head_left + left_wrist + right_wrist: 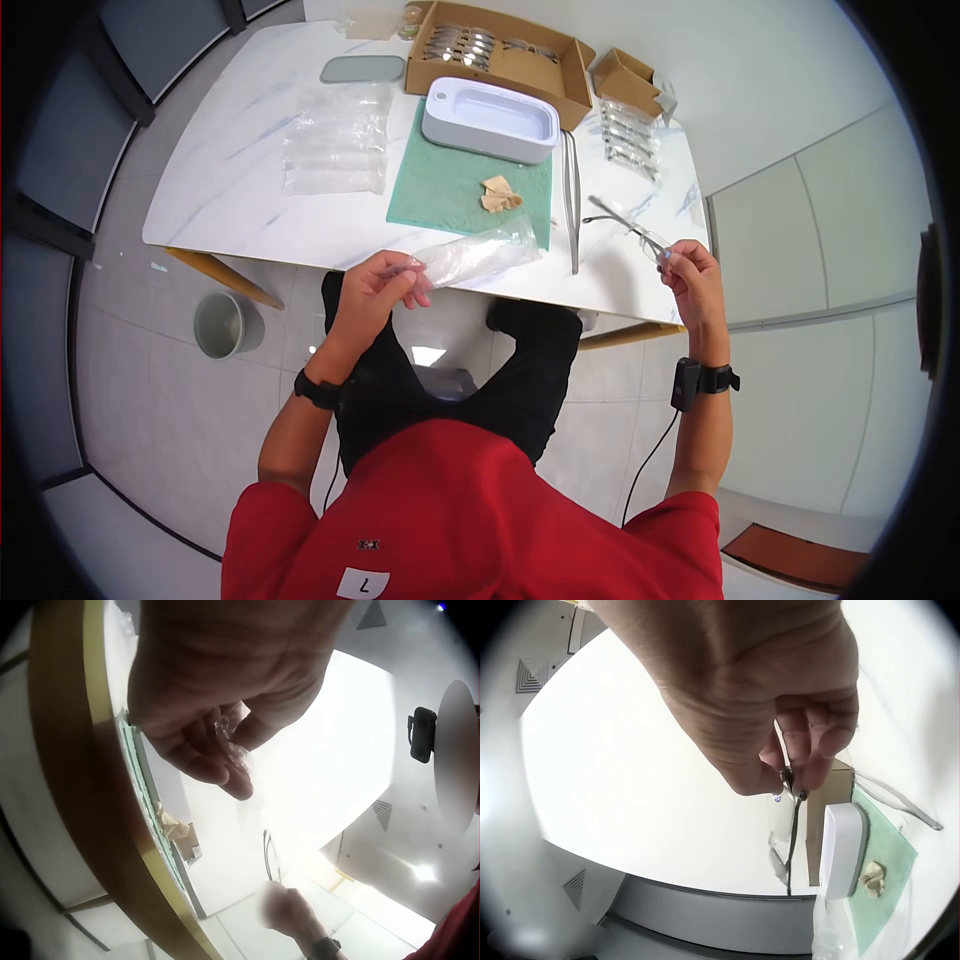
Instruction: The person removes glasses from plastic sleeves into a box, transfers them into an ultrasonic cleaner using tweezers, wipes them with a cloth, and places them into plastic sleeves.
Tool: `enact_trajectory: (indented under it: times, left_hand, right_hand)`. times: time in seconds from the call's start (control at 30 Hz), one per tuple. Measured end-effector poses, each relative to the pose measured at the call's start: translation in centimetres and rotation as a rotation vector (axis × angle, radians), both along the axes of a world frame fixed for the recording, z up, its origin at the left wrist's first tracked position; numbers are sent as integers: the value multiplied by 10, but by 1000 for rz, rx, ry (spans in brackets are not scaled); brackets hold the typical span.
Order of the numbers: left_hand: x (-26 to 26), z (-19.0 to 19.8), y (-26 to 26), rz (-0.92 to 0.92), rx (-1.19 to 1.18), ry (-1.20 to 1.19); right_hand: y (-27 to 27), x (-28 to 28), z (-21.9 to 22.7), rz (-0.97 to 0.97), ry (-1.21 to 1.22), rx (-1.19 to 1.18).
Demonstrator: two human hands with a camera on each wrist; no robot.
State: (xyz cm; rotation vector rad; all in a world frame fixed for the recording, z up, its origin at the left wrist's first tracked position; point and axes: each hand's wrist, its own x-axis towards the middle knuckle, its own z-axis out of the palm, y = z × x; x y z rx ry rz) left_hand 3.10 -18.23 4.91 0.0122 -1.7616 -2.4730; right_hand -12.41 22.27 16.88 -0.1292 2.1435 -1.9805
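Observation:
My left hand pinches one end of a clear plastic bag at the table's front edge. The bag stretches rightward over the corner of a green mat. Out to the right, my right hand grips a pair of thin-framed eyeglasses between thumb and fingers. One temple points up and left over the table. In the right wrist view the eyeglasses hang from the fingertips, partly hidden by the hand. A crumpled tan cloth lies on the mat, below a white oblong basin.
Long metal tweezers lie right of the mat. Clear bags are spread at left, near a grey tray. A cardboard box holds several eyeglasses; a smaller box and bagged items stand right. A bin is on the floor.

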Motion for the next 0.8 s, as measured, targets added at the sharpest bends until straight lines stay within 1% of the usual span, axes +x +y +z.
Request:
enact_trajectory:
  times: [0.07, 0.13, 0.2, 0.27, 0.33, 0.37, 0.4, 0.43, 0.57, 0.63, 0.7, 0.73, 0.8]
  left_hand:
    - [-1, -4, -6, 8, 19, 2]
    - [-2, -6, -13, 19, 22, 14]
    - [-6, -6, -22, 75, -1, -1]
    - [-10, -6, -31, 101, -7, 21]
    - [-16, -3, -43, 177, -44, 16]
    - [-19, -3, -49, 173, -46, 24]
    - [-21, -5, -54, 209, -82, 35]
    - [-24, -5, -60, 243, -118, 44]
    - [-30, -5, -74, 280, -169, 1]
    - [-33, -12, -82, 292, -184, -12]
    - [-31, -16, -84, 311, -193, -37]
    - [-32, -15, -84, 332, -204, -26]
    - [-33, -15, -84, 354, -210, -18]
  right_hand:
    - [-7, -8, 0, 0, 3, 0]
    - [-19, -14, 3, 35, -3, 73]
    - [-30, -29, 9, 40, 22, 101]
    - [-40, -51, 13, 27, 34, 93]
    - [-53, -78, 20, 29, 80, 122]
    - [-62, -92, 23, 27, 159, 170]
    - [-71, -108, 25, 26, 239, 218]
    - [-80, -125, 29, 18, 246, 216]
    - [-126, -196, 33, 23, 444, 492]
    - [-151, -265, 11, 73, 550, 612]
    - [-179, -285, 13, 75, 559, 845]
    - [-188, -298, 10, 73, 560, 847]
    - [-203, -325, -4, 76, 563, 925]
